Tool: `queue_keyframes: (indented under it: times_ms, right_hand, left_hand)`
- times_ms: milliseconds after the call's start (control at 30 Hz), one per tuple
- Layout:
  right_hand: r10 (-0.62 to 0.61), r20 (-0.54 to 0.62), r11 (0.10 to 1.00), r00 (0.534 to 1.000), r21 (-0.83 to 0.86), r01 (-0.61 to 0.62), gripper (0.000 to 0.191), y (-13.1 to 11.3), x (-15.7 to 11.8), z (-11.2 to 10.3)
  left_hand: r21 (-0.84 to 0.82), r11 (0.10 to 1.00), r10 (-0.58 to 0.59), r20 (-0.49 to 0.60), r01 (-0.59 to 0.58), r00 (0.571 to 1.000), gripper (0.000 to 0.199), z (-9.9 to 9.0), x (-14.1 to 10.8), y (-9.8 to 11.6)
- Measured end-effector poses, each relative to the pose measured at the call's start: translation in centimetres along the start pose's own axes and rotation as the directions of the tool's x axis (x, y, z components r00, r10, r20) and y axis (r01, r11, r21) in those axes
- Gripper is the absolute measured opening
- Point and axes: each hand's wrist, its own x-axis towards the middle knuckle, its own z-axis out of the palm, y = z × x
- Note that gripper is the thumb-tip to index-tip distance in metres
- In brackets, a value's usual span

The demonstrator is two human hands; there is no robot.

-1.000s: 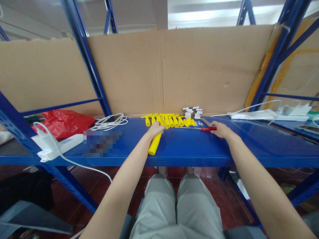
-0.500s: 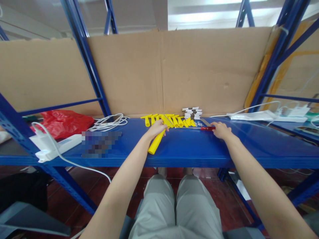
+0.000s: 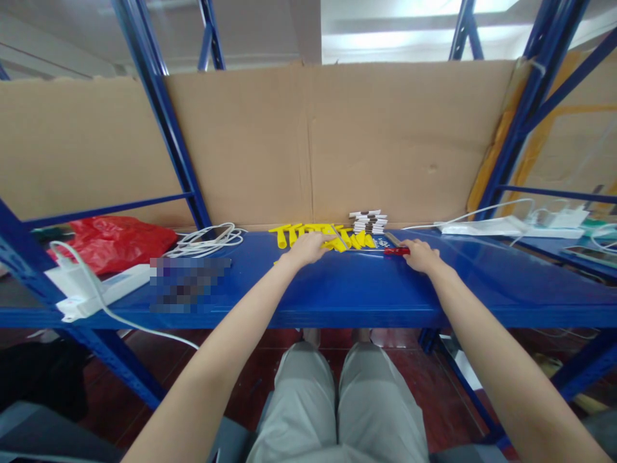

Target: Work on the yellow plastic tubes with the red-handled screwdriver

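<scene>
My left hand [image 3: 308, 249] is closed around a yellow plastic T-shaped piece with a tubular handle. The hand and wrist hide most of it. A thin metal strip or rod [image 3: 341, 236] shows just beyond the fingertips. On the right, my right hand [image 3: 420, 256] grips the red handle of a screwdriver [image 3: 397, 251], whose slim shaft lies low over the shelf and points left toward my other hand. Several yellow T-shaped pieces [image 3: 281, 239] lie in a row behind my left hand. Small yellow wedge-like pieces [image 3: 362, 240] and tiny light-coloured parts [image 3: 380, 243] rest between the hands.
A stack of white-and-dark pieces [image 3: 369, 222] stands by the cardboard panel [image 3: 241, 141]. Leftward on the blue shelf [image 3: 357, 289] are a coiled white cable [image 3: 209, 241], a red plastic bag [image 3: 123, 241] and a power strip [image 3: 116, 286]. More chargers and cables [image 3: 554, 222] sit right.
My left hand has turned over the yellow T-shaped piece, so its handle, seen below the hand before, is now mostly hidden. My right hand keeps hold of the screwdriver. The view has shifted slightly.
</scene>
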Motion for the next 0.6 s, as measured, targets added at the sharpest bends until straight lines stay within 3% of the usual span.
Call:
queue_keyframes:
  times_ms: [133, 400, 500, 600]
  right_hand:
    - [-0.004, 0.006, 1.0, 1.0, -0.004, 0.004, 0.045, -0.3, -0.2, -0.2]
    - [-0.078, -0.086, 0.997, 0.993, 0.015, 0.079, 0.042, -1.0, 0.0, 0.0]
    - [-0.144, -0.137, 0.987, 0.98, 0.057, 0.152, 0.037, -1.5, 1.7, -0.1]
    - [-0.194, -0.114, 0.972, 0.974, 0.115, 0.207, 0.025, -2.1, 4.6, 0.1]
  left_hand:
    - [0.112, 0.993, 0.03, 0.028, -0.033, 0.999, 0.045, 0.4, -0.4, -0.3]
    - [0.184, 0.982, 0.042, -0.012, -0.039, 0.999, 0.044, 0.6, -1.7, 0.2]
    - [0.213, 0.976, 0.057, -0.01, -0.054, 0.998, 0.042, 0.7, -1.9, 0.6]
    - [0.236, 0.969, 0.081, -0.013, -0.075, 0.997, 0.041, 0.9, -2.1, 0.9]
